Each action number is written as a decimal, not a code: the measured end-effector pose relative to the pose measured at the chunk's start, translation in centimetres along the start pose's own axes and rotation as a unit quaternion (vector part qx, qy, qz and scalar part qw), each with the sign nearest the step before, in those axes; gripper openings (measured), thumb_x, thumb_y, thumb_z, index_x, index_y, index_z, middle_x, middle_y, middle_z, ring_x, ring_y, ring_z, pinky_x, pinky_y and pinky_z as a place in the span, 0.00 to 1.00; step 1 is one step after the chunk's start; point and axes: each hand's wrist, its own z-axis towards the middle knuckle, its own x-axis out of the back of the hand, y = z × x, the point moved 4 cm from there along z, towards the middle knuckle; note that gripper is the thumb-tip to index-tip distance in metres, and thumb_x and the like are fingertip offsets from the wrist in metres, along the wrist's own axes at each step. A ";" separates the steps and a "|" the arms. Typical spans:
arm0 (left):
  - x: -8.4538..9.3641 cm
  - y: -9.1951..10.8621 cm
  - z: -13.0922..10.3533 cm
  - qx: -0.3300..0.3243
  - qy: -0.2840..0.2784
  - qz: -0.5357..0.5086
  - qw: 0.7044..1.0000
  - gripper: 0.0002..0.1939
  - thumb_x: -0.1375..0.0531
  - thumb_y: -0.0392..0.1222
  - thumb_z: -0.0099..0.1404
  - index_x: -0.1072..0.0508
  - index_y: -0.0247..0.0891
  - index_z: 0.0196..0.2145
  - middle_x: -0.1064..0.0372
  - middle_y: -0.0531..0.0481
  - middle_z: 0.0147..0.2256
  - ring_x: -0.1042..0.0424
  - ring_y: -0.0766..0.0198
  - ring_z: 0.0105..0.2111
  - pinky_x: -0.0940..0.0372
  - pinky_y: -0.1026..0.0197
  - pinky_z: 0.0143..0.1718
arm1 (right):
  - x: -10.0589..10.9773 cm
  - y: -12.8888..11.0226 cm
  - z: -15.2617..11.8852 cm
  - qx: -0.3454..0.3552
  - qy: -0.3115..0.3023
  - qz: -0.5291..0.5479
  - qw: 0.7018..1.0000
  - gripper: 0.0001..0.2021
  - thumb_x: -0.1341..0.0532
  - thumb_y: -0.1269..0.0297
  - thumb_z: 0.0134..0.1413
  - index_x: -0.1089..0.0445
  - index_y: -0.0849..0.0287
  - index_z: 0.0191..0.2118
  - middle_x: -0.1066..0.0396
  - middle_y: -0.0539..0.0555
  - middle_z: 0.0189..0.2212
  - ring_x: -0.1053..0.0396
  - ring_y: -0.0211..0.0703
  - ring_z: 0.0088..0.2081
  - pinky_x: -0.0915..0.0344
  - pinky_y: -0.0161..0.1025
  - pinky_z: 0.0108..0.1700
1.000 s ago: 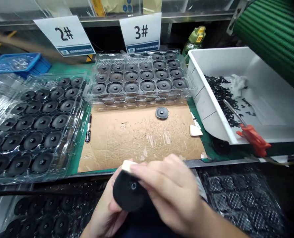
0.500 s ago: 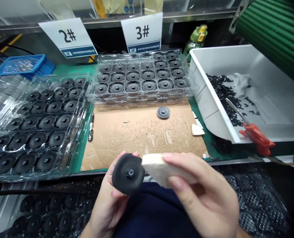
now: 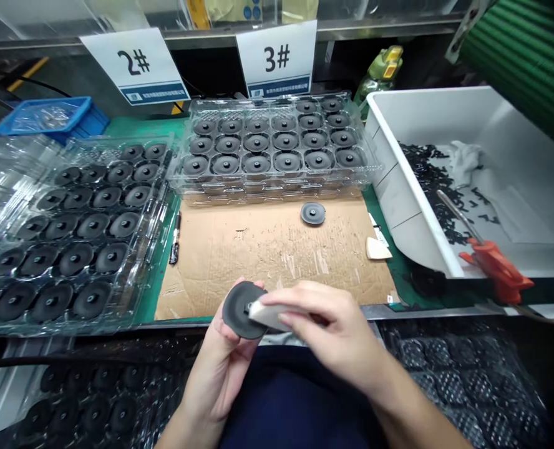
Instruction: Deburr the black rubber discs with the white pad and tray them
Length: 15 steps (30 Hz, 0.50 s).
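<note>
A black disc (image 3: pixel 238 321) was gripped by the left hand (image 3: pixel 225 362), and there, at the disc's hub (image 3: pixel 247 307), a white pad (image 3: pixel 273 315) was pinched in the right hand (image 3: pixel 332 321)!

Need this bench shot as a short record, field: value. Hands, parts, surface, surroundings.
Left hand: holds black disc
Right hand: holds off-white wedge at the disc's face; contact unclear
Surface: cardboard sheet
On sheet: loose disc, spare wedge near right edge
Behind sheet: clear tray stack holding discs
Left: second clear tray holding discs
Right: white bin, small black pieces inside
</note>
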 end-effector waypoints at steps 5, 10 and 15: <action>0.8 0.5 0.2 0.011 -0.006 -0.039 0.999 0.26 0.36 0.49 0.53 0.32 0.45 0.50 0.34 0.48 0.52 0.35 0.53 0.51 0.36 0.60 0.51 | 1.4 9.0 -2.7 -0.134 0.111 -0.081 0.981 0.12 0.44 0.66 0.58 0.30 0.53 0.46 0.29 0.52 0.43 0.32 0.46 0.43 0.36 0.43 0.44; 0.0 0.2 0.0 0.026 -0.020 -0.038 0.999 0.27 0.36 0.48 0.53 0.33 0.44 0.51 0.35 0.47 0.52 0.35 0.51 0.51 0.36 0.58 0.51 | 1.8 8.7 -2.5 -0.146 0.112 -0.102 0.978 0.13 0.44 0.66 0.57 0.31 0.55 0.48 0.29 0.52 0.43 0.32 0.47 0.42 0.34 0.43 0.42; -0.7 0.2 -0.4 0.019 -0.015 -0.002 1.000 0.22 0.36 0.45 0.55 0.31 0.47 0.48 0.31 0.51 0.48 0.34 0.57 0.50 0.37 0.62 0.51 | 0.5 -1.7 0.2 0.041 0.156 -0.094 0.982 0.19 0.46 0.70 0.60 0.41 0.58 0.56 0.34 0.55 0.49 0.33 0.43 0.44 0.35 0.40 0.45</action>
